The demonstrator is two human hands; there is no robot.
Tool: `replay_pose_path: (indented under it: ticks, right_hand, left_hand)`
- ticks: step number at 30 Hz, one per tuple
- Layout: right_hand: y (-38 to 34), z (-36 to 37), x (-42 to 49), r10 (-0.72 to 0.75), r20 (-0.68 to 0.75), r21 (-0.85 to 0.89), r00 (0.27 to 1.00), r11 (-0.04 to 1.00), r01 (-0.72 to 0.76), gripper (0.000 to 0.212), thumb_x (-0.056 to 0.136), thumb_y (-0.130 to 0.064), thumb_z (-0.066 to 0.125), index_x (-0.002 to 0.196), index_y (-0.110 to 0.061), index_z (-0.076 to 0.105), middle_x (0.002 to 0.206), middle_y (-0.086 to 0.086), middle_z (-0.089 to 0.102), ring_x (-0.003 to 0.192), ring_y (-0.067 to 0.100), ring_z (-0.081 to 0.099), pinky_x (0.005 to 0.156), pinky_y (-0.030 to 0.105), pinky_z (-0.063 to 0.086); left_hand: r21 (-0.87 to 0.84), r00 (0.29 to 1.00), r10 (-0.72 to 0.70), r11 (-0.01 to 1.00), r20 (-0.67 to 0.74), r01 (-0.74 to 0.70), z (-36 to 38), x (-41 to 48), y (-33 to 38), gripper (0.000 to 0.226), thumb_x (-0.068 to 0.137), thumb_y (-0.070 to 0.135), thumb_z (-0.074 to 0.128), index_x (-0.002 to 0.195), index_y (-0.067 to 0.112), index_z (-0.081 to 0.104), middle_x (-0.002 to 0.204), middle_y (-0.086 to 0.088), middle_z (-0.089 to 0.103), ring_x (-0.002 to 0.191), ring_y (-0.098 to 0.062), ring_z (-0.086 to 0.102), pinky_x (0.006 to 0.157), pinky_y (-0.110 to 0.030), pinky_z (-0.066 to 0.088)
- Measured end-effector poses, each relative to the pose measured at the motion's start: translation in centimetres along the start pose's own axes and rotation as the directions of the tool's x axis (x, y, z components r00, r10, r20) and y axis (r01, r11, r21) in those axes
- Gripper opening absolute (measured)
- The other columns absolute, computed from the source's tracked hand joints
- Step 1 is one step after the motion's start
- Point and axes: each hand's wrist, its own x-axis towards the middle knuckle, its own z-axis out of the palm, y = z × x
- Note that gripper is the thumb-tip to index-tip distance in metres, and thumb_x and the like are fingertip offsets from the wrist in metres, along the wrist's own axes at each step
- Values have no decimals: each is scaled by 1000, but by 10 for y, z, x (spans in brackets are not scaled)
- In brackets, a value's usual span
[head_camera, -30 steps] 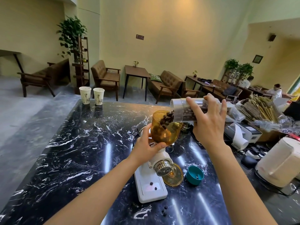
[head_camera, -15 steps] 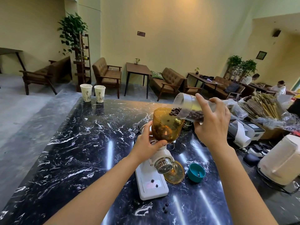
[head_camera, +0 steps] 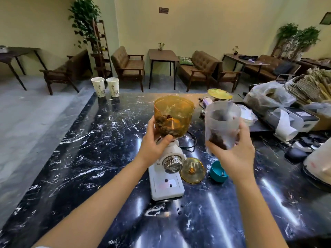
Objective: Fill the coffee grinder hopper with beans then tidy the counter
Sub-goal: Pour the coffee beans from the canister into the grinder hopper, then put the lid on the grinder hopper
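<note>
Status at this frame, everything placed relative to the grinder point(head_camera: 167, 169), which stood mid-counter point(head_camera: 86, 158):

- Left hand point(head_camera: 154, 145) was clamped around the lower part of the amber hopper point(head_camera: 173, 115) on top of the grinder, steadying it.
- Hopper held beans point(head_camera: 165, 125) only in its lower part, well short of the rim. Judged partly filled.
- Right hand point(head_camera: 234, 154) was wrapped around the clear bean jar point(head_camera: 222, 122), just right of the hopper and apart from it. Jar was upright or nearly so (blurred, exact tilt unclear), nothing spilling into the hopper. Some beans sat in its bottom.
- Amber hopper lid point(head_camera: 192, 170) lay flat on the counter, touching or just beside the grinder's right side; teal cap point(head_camera: 217, 171) sat just right of that.
- Stray beans: two on the grinder's white base point(head_camera: 168, 182), a few on the counter point(head_camera: 179, 210) just in front of it.

Judgement: filling was underway or close to done, depending on target level. Left: lid back on the hopper, cap on the jar, stray beans picked up, jar put away. Tidy step not yet begun.
</note>
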Motion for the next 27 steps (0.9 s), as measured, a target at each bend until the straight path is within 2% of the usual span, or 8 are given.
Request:
replay_pose_path:
  ticks: [5, 8, 11, 15, 18, 21, 24, 27]
  right_hand:
    - [103, -21, -75, 373, -127, -45, 919, 924, -381, 89, 54, -24, 90, 124, -41, 38, 115, 3, 63, 103, 25, 59, 88, 33, 44]
    - [147, -31, -103, 484, -193, -95, 853, 857, -507, 89, 54, -21, 90, 123, -41, 37, 118, 9, 64, 108, 30, 60, 93, 42, 44]
    - [169, -34, -115, 531, -209, -120, 821, 819, -560, 90, 55, -21, 90, 125, -38, 36, 120, 8, 62, 110, 31, 59, 94, 45, 44]
    - [179, -34, -133, 562, -197, -153, 803, 792, -592, 101, 56, -22, 91, 138, -26, 32, 134, 12, 52, 122, 31, 51, 103, 49, 41]
    - [169, -25, -169, 388, -343, -233, 855, 847, -478, 60, 69, -35, 74, 119, -9, 55, 108, 23, 61, 98, 39, 60, 88, 37, 43]
    - [155, -1, -176, 337, -108, -341, 935, 871, -353, 26, 81, -23, 62, 92, 0, 69, 82, 23, 68, 68, 38, 66, 71, 34, 46]
    - [150, 31, -136, 461, 116, -390, 880, 836, -386, 11, 87, -7, 60, 86, 2, 66, 86, 29, 69, 84, 44, 64, 75, 43, 46]
    - [146, 67, -93, 551, 123, -358, 825, 800, -481, 21, 93, -18, 51, 79, -3, 57, 93, 31, 67, 93, 45, 60, 76, 42, 43]
  left_hand:
    - [-152, 993, -96, 985, -66, 85, 13, -4, 0, 125, 56, 67, 79, 142, -2, 21, 130, -12, 52, 112, -11, 59, 89, -20, 51]
    - [-149, 987, -130, 982, -96, 115, 13, -4, -4, 118, 52, 68, 79, 136, 2, 30, 124, -5, 57, 109, -9, 61, 92, -25, 52]
    - [-65, 985, -152, 987, -86, 147, 17, -4, -12, 92, 55, 42, 85, 129, 18, 35, 121, 4, 57, 108, -2, 60, 97, -26, 51]
    - [104, 985, -111, 987, -134, 126, 25, -5, -21, 84, 64, 15, 82, 133, 13, 34, 117, 13, 57, 106, 11, 57, 88, -7, 46]
    - [162, 977, -60, 982, -204, 95, 27, -6, -27, 63, 75, -3, 74, 126, 10, 39, 109, 15, 60, 97, 12, 59, 83, -6, 44]
    - [158, 974, -38, 985, -224, 74, 28, -7, -29, 61, 75, -8, 71, 118, 24, 42, 108, 17, 60, 98, 11, 60, 84, -6, 44]
    - [141, 974, -27, 988, -225, 60, 28, -7, -26, 64, 74, -10, 72, 114, 31, 42, 110, 14, 59, 99, 12, 60, 84, -5, 45]
    - [112, 976, -40, 992, -212, 65, 29, -7, -25, 65, 74, -12, 71, 113, 31, 42, 110, 10, 60, 99, 10, 61, 84, -7, 46]
